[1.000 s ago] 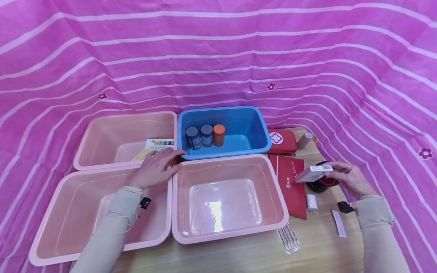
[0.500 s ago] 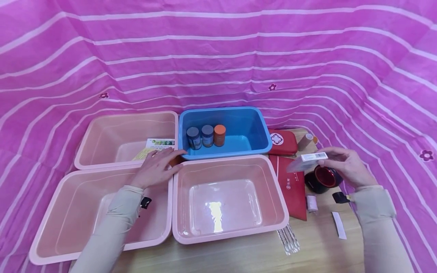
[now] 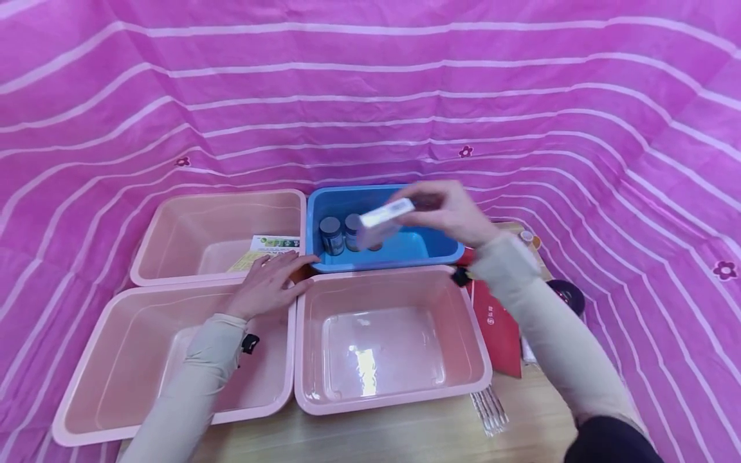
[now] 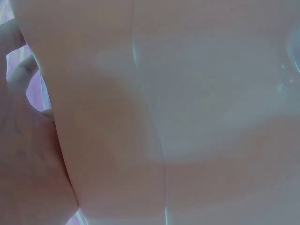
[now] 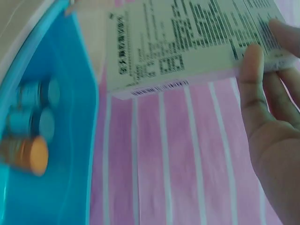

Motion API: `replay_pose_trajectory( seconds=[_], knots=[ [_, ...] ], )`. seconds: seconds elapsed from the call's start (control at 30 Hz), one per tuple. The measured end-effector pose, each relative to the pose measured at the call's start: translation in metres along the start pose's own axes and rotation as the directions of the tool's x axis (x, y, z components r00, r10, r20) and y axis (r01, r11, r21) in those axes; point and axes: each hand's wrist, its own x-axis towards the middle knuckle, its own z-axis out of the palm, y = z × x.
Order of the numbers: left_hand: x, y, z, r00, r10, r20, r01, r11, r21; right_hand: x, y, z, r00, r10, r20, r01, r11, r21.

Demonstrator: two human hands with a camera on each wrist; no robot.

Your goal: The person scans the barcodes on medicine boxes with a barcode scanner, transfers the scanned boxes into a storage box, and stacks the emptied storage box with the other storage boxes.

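While the right hand (image 3: 448,212) pinches a white medicine box (image 3: 386,213) in its fingers above the blue bin (image 3: 431,247), three small bottles (image 3: 332,235) stand inside. The left hand (image 3: 267,285) rests with fingers spread on the pink bins' rims (image 3: 292,302).

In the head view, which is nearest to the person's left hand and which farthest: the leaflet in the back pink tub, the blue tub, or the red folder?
From the left hand:
1. Leaflet, just behind the fingertips.
2. Blue tub, behind and to the right.
3. Red folder, far right, past the front pink tub.
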Motion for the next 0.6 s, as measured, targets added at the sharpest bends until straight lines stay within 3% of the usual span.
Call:
replay_pose_trajectory(
  seconds=[0.27, 0.43, 0.6],
  knots=[
    [0.004, 0.003, 0.006, 0.998, 0.052, -0.043, -0.050, 0.998, 0.041, 0.104, 0.005, 0.093, 0.984, -0.025, 0.176, 0.023, 1.000, 0.010],
    [0.005, 0.006, 0.006, 0.997, 0.059, -0.056, -0.056, 0.997, 0.052, 0.145, 0.021, 0.135, 0.973, 0.023, 0.231, -0.006, 0.997, -0.072],
    [0.004, 0.008, 0.005, 0.995, 0.074, -0.067, -0.070, 0.995, 0.064, 0.171, 0.040, 0.161, 0.970, 0.133, 0.203, -0.088, 0.973, -0.216]
  ],
)
